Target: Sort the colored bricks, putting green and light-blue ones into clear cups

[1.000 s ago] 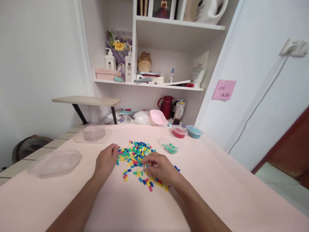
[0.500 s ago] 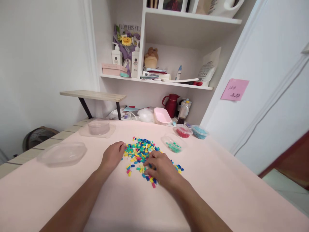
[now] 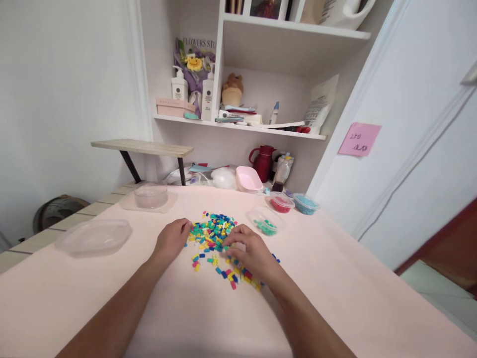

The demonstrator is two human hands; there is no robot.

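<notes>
While the left hand [image 3: 172, 242] is resting at the left edge of the heap of small bricks [image 3: 212, 231], its fingers are curling loosely inward, and I cannot tell whether anything is sitting inside them. The right hand [image 3: 251, 253] is bending over the near right side of the heap, its thumb and fingertips standing narrowly apart just by the bricks (whether one is being pinched there, I cannot tell). Blue, green, yellow, pink and white bricks are lying mixed in the middle of the pink tabletop [image 3: 201, 318], packed densely at the far side and scattering toward the near side, some of them showing beneath and around the right hand.

Beyond that hand, a clear container with green pieces [image 3: 257, 215] is standing near the heap. Farther back on the right, a container of red pieces [image 3: 292, 205] and a container of blue pieces [image 3: 316, 206] are sitting side by side. On the left, a shallow clear plastic piece [image 3: 93, 236] is lying near the table's edge, and a clear round-sided tub [image 3: 151, 197] is standing behind it. At the back, a pink basin [image 3: 249, 180] is leaning beside a red jug [image 3: 264, 163].
</notes>
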